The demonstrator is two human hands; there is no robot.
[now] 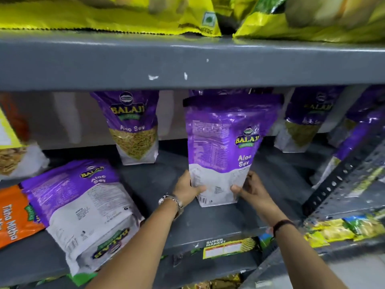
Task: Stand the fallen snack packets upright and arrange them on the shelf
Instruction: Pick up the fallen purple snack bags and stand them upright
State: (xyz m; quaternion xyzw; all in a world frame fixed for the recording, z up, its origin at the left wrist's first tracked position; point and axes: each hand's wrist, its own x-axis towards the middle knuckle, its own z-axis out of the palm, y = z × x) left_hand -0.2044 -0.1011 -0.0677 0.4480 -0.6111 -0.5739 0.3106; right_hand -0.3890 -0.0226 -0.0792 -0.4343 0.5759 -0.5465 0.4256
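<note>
A purple and white Aloo Sev packet point(225, 142) stands upright on the grey shelf point(166, 215), its back side facing me. My left hand point(187, 188) grips its lower left edge and my right hand point(250, 187) grips its lower right edge. A second purple Aloo Sev packet point(83, 207) lies flat on the shelf at the front left, back side up. Another one point(133, 126) stands upright at the back of the shelf, front facing me. More purple packets point(302, 119) stand at the back right.
An orange packet point(12, 213) lies flat at the far left, partly under the fallen purple one. Yellow packets point(104, 15) sit on the shelf above. A perforated metal upright point(343, 170) slants across the right. Green and yellow packets point(341, 228) fill the shelf below.
</note>
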